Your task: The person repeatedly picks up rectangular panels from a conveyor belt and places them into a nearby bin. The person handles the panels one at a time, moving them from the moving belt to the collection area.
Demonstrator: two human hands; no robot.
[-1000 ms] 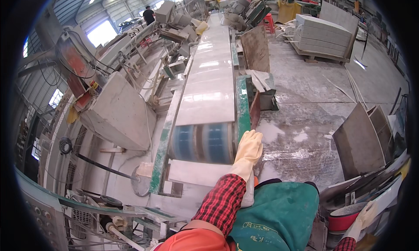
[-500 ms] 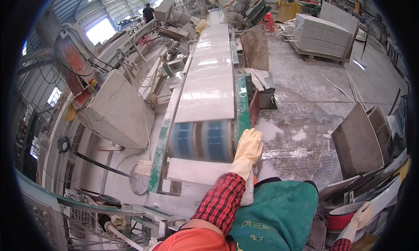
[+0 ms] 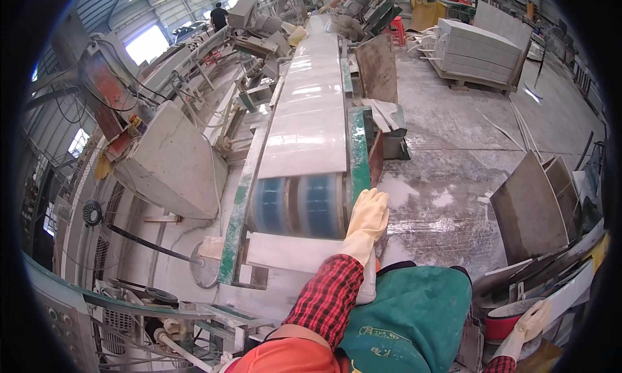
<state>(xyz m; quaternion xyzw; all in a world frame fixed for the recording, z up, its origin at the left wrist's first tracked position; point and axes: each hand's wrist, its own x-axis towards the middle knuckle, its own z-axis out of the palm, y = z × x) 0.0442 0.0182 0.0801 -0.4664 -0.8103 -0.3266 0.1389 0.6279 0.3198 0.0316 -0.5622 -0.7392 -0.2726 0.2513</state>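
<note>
My left hand (image 3: 367, 221), in a cream rubber glove, lies with its fingers together and curled over the near end of the green side rail (image 3: 360, 156) of a roller conveyor. Just left of it is the blue-banded roller (image 3: 301, 206), blurred. A long, glossy pale stone slab (image 3: 304, 139) lies along the conveyor, its near edge at the roller. Low on the right, my gloved right hand (image 3: 532, 321) is closed over the end of a pale stone strip (image 3: 570, 292), beside a red tub (image 3: 500, 327). Its fingertips are partly hidden.
A large upright stone block (image 3: 175, 162) stands left of the conveyor. Brown panels (image 3: 528, 211) lean at the right. Farther back sits a pallet of stacked slabs (image 3: 476, 52). A person in dark clothes (image 3: 219, 16) stands far left. A control panel (image 3: 61, 321) is at lower left.
The view has shifted slightly. My left hand stays at the rail end and my right hand stays by the stone strip. The person far left has turned or shifted a little.
</note>
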